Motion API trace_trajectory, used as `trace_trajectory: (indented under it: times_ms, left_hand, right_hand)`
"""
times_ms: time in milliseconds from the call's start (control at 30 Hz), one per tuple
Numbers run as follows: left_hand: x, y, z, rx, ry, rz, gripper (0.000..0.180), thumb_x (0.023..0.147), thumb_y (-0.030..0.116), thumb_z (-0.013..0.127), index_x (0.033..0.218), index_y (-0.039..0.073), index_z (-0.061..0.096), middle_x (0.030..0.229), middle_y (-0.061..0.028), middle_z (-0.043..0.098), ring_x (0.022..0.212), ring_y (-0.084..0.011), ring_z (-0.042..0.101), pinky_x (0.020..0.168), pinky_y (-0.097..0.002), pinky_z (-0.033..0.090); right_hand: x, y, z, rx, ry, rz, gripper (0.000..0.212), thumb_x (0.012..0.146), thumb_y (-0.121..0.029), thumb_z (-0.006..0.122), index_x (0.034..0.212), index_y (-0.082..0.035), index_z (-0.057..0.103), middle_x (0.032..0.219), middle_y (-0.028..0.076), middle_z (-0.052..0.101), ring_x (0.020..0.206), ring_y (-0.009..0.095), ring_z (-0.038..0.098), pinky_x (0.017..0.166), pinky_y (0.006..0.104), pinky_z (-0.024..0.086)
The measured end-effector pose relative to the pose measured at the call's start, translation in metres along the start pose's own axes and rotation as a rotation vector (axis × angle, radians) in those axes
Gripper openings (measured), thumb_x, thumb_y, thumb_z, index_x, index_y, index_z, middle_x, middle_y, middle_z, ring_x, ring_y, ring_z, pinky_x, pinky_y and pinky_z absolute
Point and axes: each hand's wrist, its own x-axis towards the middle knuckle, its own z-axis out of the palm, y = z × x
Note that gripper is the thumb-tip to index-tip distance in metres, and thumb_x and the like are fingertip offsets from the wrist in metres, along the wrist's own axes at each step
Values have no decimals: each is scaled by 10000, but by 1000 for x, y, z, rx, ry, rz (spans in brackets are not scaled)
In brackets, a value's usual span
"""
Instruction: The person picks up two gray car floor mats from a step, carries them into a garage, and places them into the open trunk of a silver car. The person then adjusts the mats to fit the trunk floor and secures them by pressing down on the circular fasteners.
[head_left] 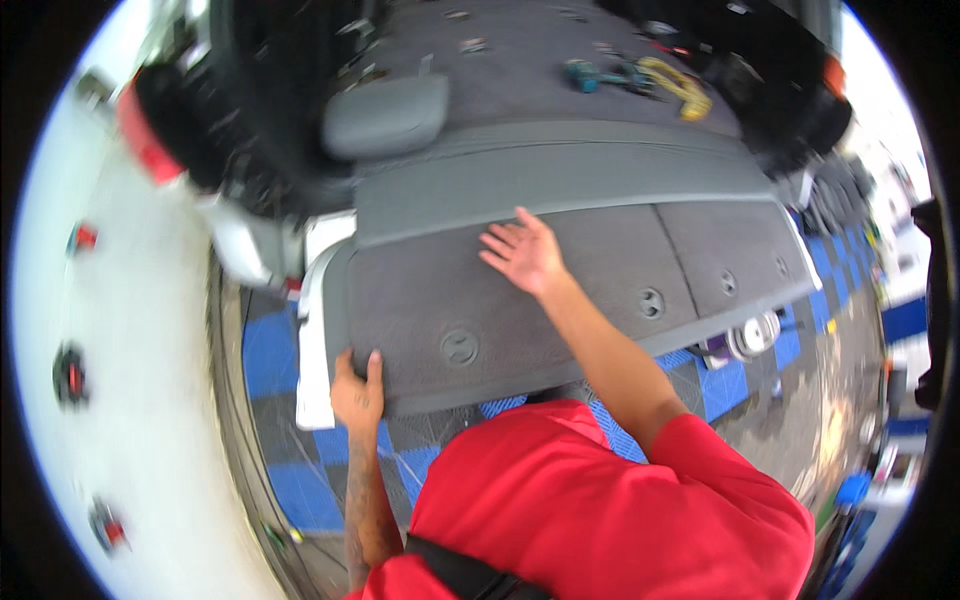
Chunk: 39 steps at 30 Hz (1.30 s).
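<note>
A large grey panel [520,290] with a carpeted face, round slotted covers and a seam toward its right end lies across the back opening of a vehicle. My left hand [358,392] closes on the panel's near left corner, thumb on the top face; its other fingers are partly hidden at the edge. Palm up and fingers apart, my right hand [525,255] is over the panel's middle, close to its smooth grey far strip [560,175], and holds nothing. One round cover [460,348] lies between my two arms.
A grey headrest-shaped cushion [387,115] rests beyond the panel's left end. On the vehicle's carpeted floor are a teal power drill [600,76] and a yellow curved object [682,92]. Blue and grey floor tiles [300,480] lie below. A white wall [140,400] stands at left.
</note>
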Motion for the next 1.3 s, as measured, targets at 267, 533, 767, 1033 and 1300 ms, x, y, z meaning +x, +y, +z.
trace_trajectory:
  times_ms: [267,533,767,1033,1300]
  left_hand:
    - [17,10,-22,64,-286,-101,532,877,410,694,1180,-23,637,831,-220,686,754,-384,673,704,-464,518]
    - [135,10,21,-349,-331,23,589,941,381,653,1316,-61,551,1258,-209,612,1112,-312,613,909,-424,481]
    - [242,34,101,-506,-527,-460,515,860,511,650,1301,256,579,1123,-2,554,863,-128,427,735,-307,393]
    - [285,8,120,-311,-495,-233,527,824,499,714,1215,175,573,1028,-36,541,871,-213,495,672,-349,395]
    - [354,55,94,-1026,-519,-361,401,907,312,729,1256,199,568,915,35,587,810,-69,531,718,-275,455]
  right_hand:
    - [4,15,16,-69,37,-97,875,962,-377,602,1582,-50,77,1647,188,119,1458,376,300,1135,557,356]
    - [-8,1,7,-134,-3,2,795,974,-395,594,1541,11,212,1570,211,325,1391,378,405,1103,536,394]
    - [-102,-12,-50,-948,246,-591,474,932,-340,694,1233,23,650,1041,163,726,1012,237,683,900,356,526]
    - [-207,-27,-141,-686,985,-878,375,932,-258,684,1141,54,681,1056,161,732,953,214,678,862,363,527]
    - [-198,12,-71,-1913,384,-756,678,737,-500,814,1311,-183,641,1440,140,514,1417,372,372,1153,584,286]
